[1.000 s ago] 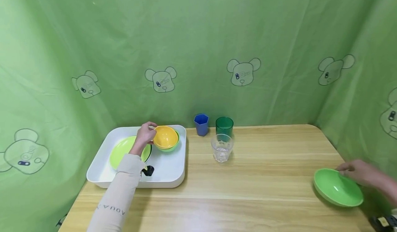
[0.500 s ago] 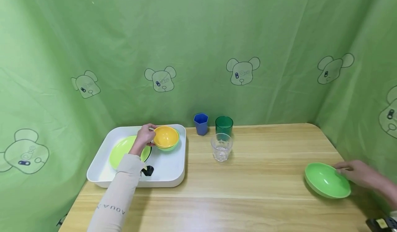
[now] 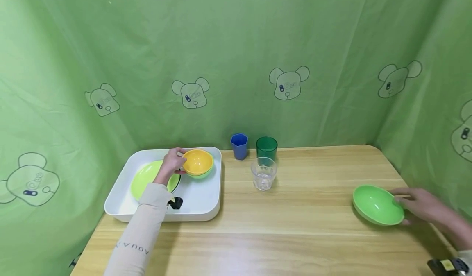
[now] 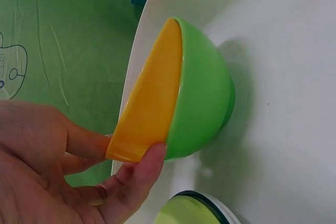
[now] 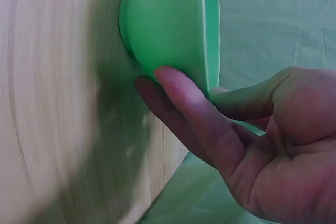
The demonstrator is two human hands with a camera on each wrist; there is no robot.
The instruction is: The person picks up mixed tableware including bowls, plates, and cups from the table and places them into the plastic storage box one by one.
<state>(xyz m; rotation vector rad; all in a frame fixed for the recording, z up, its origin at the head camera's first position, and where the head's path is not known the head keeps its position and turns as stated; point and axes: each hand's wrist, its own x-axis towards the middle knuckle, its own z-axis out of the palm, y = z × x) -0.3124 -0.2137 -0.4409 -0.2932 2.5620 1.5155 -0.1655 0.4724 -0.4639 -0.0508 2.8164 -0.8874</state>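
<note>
My left hand [image 3: 172, 163] pinches the rim of an orange bowl [image 3: 198, 162], which sits tilted inside a small green bowl [image 4: 207, 98] in the white tray [image 3: 212, 214]. In the left wrist view, the thumb and fingers of the left hand [image 4: 68, 166] lie at the orange bowl's lower edge [image 4: 149, 108]. On the right of the table, my right hand [image 3: 424, 206] holds a larger green bowl [image 3: 377, 205] by its right rim. The right wrist view shows fingers of the right hand [image 5: 236, 140] under that bowl's outer wall [image 5: 168, 30] and the thumb at its rim.
A lime-green plate [image 3: 147, 178] lies in the tray's left part. Right of the tray stand a blue cup [image 3: 239, 147], a dark green cup [image 3: 267, 147] and a clear glass [image 3: 263, 175] in front of it. Green curtains [image 3: 236, 63] surround the wooden table [image 3: 295, 231].
The right hand and the larger green bowl have moved leftward and slightly toward the table's back. The left hand stays at the orange bowl, which has barely shifted.
</note>
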